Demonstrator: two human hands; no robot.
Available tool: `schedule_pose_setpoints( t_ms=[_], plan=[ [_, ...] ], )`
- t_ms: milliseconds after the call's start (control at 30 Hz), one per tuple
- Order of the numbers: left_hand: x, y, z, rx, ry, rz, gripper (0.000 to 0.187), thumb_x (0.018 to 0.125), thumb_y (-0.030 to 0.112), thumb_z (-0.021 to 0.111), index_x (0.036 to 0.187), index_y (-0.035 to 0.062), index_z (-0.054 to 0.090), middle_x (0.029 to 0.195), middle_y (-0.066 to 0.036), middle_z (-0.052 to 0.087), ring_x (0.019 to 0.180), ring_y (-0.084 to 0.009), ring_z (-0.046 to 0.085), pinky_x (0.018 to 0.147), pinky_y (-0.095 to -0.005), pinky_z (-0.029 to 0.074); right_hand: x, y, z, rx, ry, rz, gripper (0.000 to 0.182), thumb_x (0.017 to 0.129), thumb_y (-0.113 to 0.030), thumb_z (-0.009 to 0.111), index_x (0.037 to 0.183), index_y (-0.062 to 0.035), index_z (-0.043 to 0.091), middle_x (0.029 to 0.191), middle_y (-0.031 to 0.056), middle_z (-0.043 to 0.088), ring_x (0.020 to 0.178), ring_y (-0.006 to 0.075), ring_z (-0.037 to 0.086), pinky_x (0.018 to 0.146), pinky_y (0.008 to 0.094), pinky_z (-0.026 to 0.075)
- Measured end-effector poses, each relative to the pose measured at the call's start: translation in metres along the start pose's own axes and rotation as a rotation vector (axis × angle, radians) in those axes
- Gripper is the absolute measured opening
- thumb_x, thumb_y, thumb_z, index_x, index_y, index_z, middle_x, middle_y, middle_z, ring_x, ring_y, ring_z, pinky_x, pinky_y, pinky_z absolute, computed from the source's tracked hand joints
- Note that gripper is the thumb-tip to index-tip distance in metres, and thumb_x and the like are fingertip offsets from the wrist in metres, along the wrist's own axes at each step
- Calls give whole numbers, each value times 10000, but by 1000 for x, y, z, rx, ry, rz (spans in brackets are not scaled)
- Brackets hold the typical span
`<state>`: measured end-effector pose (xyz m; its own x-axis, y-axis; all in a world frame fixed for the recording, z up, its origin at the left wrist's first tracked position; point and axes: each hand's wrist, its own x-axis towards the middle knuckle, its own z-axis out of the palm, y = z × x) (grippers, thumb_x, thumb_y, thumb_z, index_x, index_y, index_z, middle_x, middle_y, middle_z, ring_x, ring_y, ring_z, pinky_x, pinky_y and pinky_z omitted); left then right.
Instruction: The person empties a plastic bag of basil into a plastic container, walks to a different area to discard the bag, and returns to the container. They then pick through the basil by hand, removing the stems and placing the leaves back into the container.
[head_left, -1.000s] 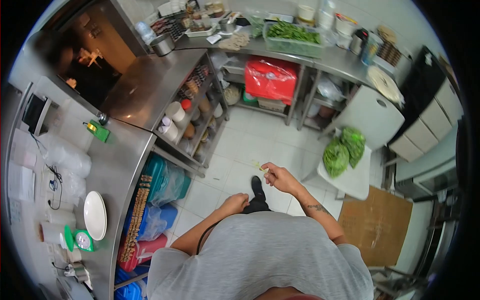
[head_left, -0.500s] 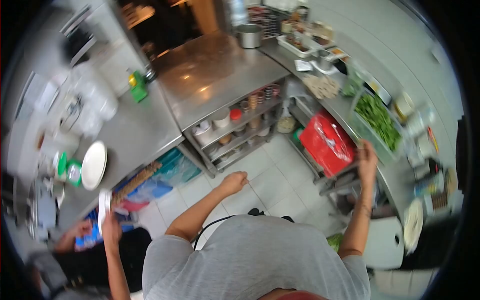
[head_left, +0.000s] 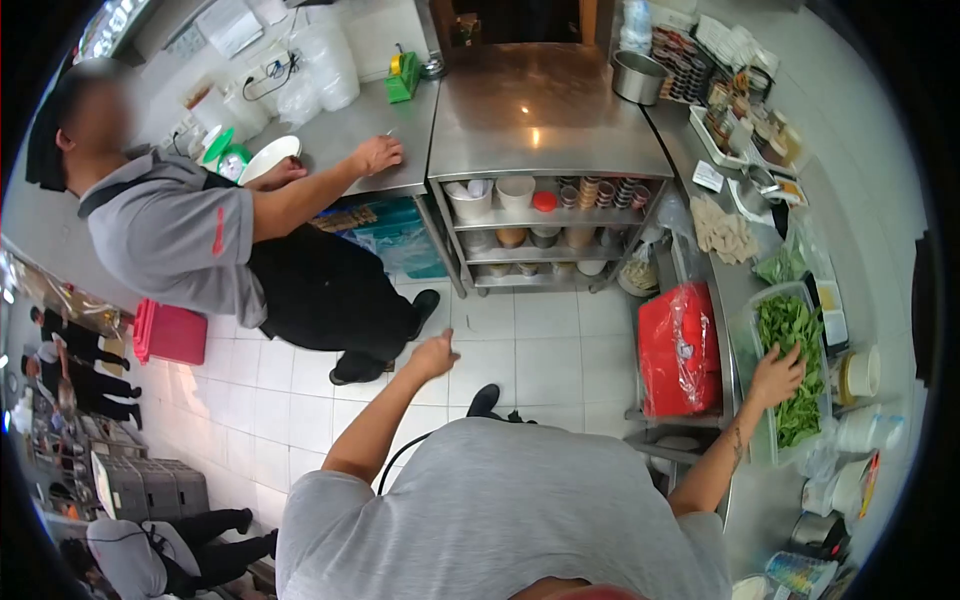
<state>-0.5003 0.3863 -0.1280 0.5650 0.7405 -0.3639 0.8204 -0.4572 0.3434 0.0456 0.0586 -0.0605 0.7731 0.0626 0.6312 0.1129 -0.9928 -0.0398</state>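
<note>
A clear plastic container [head_left: 757, 385] full of green leaves [head_left: 790, 318] stands on the right-hand metal counter. My right hand [head_left: 778, 377] lies on top of the leaves with its fingers spread, palm down; nothing shows gripped in it. In mid-air over the tiled floor, my left hand [head_left: 435, 355] is loosely curled with a fingertip pointing up, and no object shows in it. A red bag wrapped in clear plastic [head_left: 678, 350] sits on a lower level left of the container. Just behind the leaves is a plastic bag of greens [head_left: 785, 262].
To the left, a co-worker [head_left: 190, 225] leans over the counter near a white plate [head_left: 270, 158]. Ahead stands a metal table [head_left: 540, 110] with shelves of jars and tubs. A steel pot [head_left: 638, 77] and beige cloth [head_left: 725, 230] are on the right side.
My right hand has moved from beside the container onto the leaves. My view has swung left, and the co-worker's hands, one earlier holding something white, are now at the left counter.
</note>
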Motion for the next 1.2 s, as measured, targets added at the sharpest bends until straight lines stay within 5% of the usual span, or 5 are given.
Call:
schedule_pose_setpoints(
  t_ms=[300,333,367,567,1200],
  plan=[
    [124,35,-144,-246,525,31,738,755,232,720,1311,-92,358,1116,-319,587,1005,-400,616,856,-415,492,-12,-13,-33,115,-52,-108,526,956,-488,400,1387,-186,406,1400,133,414,1248,326,428,945,518,399],
    [134,43,-161,-379,449,-92,704,781,201,702,1344,-9,334,761,-156,625,583,-239,600,482,-374,476,-10,-14,-36,126,-80,-108,523,958,-484,396,1387,-184,404,1402,132,412,1249,324,427,947,514,398],
    [128,62,-179,-431,442,-137,674,787,197,699,1323,5,339,650,-99,571,458,-178,508,361,-343,376,-8,-14,-34,172,-123,-99,516,964,-474,386,1387,-180,403,1411,127,399,1254,322,420,951,504,399],
    [151,83,-200,-422,403,-148,652,746,109,718,1267,-52,361,731,-181,627,588,-256,621,505,-383,479,-10,-14,-38,242,-190,-82,506,963,-472,391,1376,-181,409,1429,119,368,1273,321,394,953,502,397],
    [178,41,-213,-673,365,-313,541,790,98,693,1203,47,347,693,-102,543,566,-195,542,400,-341,373,-14,-16,-55,390,7,-40,391,929,-303,514,1290,-152,508,1324,139,465,1139,356,494,874,436,460]
  ],
)
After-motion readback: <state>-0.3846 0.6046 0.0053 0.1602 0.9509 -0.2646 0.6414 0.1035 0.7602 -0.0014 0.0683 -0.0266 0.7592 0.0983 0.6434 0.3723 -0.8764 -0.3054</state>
